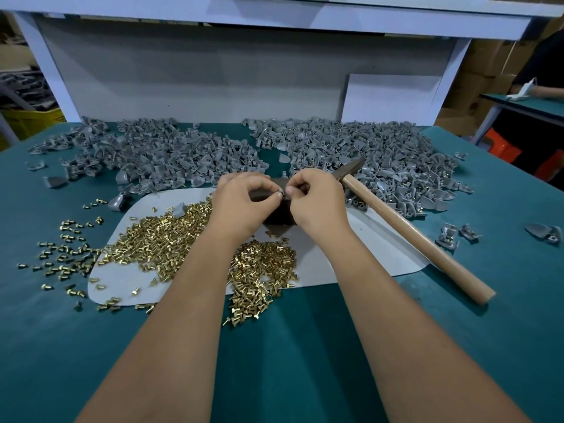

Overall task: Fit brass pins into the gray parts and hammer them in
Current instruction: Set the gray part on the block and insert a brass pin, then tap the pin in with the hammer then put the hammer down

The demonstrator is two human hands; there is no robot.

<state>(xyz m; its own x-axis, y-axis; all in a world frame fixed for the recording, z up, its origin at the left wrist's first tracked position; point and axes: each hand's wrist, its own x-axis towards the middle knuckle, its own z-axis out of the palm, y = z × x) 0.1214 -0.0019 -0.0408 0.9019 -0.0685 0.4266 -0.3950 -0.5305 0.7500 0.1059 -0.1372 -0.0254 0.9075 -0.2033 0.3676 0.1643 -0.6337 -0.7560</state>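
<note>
Hands (282, 196) pinching gray part (280, 190), hammer (406, 227) beside, brass pins (171, 239) near

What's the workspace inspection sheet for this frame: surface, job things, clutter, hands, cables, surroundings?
Surface: green mat with a white sheet on it.
Job things: pins heaped on the sheet, some spilled left; gray parts in two heaps at the back; hammer lying at right, unheld; dark block under the hands.
Clutter: stray parts at right.
Hands: left hand and right hand meet over the block, fingers pinching a small part.
Cables: nothing seen.
Surroundings: white shelf frame, cartons, another person's arm far right.
</note>
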